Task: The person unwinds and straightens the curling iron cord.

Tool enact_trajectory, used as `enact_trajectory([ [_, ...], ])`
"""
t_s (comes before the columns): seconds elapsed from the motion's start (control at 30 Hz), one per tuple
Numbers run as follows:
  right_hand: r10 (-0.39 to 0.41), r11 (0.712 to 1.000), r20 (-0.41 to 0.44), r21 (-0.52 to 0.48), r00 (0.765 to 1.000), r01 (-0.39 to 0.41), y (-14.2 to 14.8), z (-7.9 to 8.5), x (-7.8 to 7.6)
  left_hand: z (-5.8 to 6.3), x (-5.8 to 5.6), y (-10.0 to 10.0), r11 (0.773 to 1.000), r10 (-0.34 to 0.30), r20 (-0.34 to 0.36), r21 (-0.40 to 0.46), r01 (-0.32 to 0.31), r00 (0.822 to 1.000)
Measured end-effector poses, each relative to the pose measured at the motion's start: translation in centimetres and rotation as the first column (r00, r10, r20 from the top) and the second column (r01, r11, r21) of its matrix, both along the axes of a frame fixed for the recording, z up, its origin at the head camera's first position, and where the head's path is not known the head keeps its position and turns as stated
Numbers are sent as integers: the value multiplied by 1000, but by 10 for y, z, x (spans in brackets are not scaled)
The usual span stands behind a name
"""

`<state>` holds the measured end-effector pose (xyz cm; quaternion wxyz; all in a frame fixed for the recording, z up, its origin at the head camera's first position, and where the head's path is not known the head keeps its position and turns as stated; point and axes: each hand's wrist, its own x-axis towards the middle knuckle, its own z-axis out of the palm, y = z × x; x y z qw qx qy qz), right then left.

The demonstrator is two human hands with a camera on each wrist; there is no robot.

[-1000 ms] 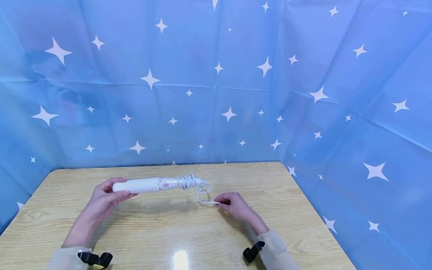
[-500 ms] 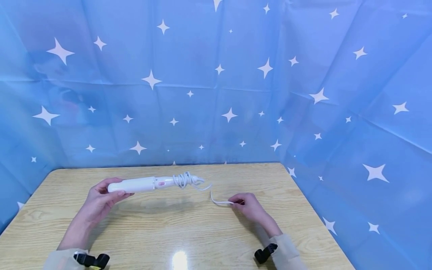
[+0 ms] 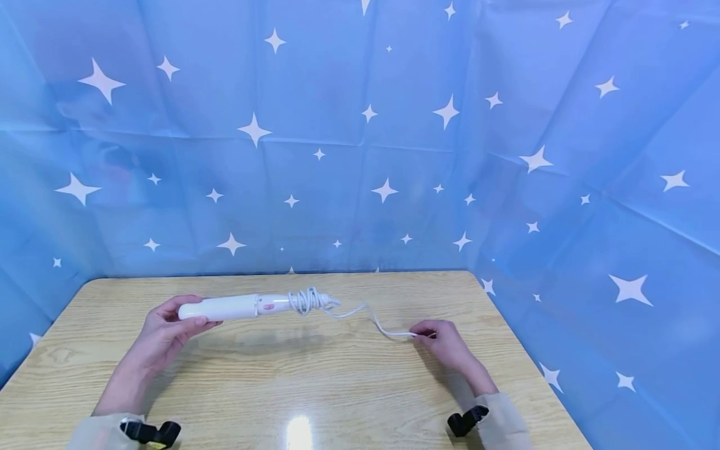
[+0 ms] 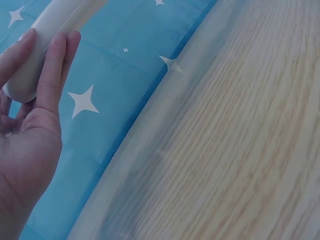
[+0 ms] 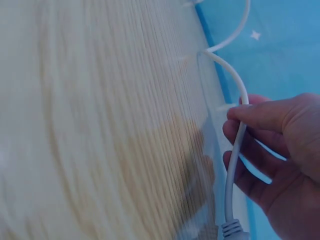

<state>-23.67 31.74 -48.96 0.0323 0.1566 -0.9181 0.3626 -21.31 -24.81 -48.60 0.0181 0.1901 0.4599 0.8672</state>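
Note:
In the head view my left hand [image 3: 160,334] grips the rounded end of a white wand-shaped hair iron [image 3: 227,307], which is held level above the table. A small pink switch [image 3: 269,307] shows on its narrower half. Around its right end the white cord [image 3: 308,301] is wound in several loops. To the right, my right hand [image 3: 447,345] pinches the free stretch of cord, which sags between the hands. The right wrist view shows the cord [image 5: 231,185] running between thumb and fingers, with a ribbed plug end [image 5: 234,231] below. Thumb and fingers hold the iron's blunt end [image 4: 30,80] in the left wrist view.
A wood-grain table [image 3: 270,400] lies under both hands. Blue cloth with white stars [image 3: 315,125] hangs behind it and along the right side. Black wrist cameras [image 3: 150,432] sit on both sleeves.
My right hand has moved rightward, drawing out the cord, so a longer stretch now hangs between the hands. My left hand and the hair iron have shifted slightly left.

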Motion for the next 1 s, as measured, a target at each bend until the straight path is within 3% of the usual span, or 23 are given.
enact_trajectory([
  [0.27,-4,1000,5,3,1000,4,13,0,1,-1,-1,1,1000,-22,-6,-21,22,1000],
  [0.6,-12,1000,88,-21,996,13,1,3,0,1,-2,5,1000,-22,-10,-22,22,1000],
  [1.0,54,995,17,-83,998,-53,-40,11,-12,1,-1,3,998,-16,6,-57,16,1000],
])
